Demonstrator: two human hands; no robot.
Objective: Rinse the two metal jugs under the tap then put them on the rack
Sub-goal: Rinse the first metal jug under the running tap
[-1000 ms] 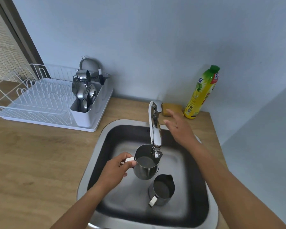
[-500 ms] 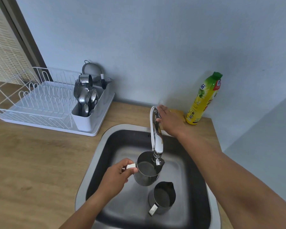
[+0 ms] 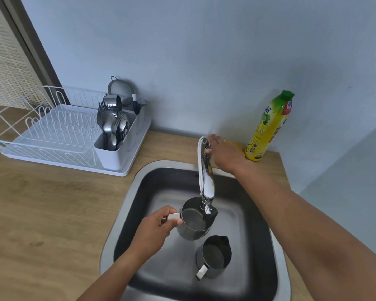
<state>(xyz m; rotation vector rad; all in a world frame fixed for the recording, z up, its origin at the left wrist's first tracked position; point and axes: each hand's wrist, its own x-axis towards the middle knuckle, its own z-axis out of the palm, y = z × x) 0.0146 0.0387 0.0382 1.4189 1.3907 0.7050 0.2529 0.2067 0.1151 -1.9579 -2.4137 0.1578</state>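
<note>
Left grip (image 3: 154, 231) pinches the first jug (image 3: 191, 224) by its handle, mouth right under the tap (image 3: 206, 181) spout; second jug (image 3: 213, 257) stands in the sink (image 3: 117, 224). Right grip (image 3: 226, 154) curls over the tap lever: I ease it open slowly, jug kept centred against splash.

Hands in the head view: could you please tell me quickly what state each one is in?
Left hand: holding the jug by its handle, under the tap.
Right hand: gripping the top of the tap.
</note>
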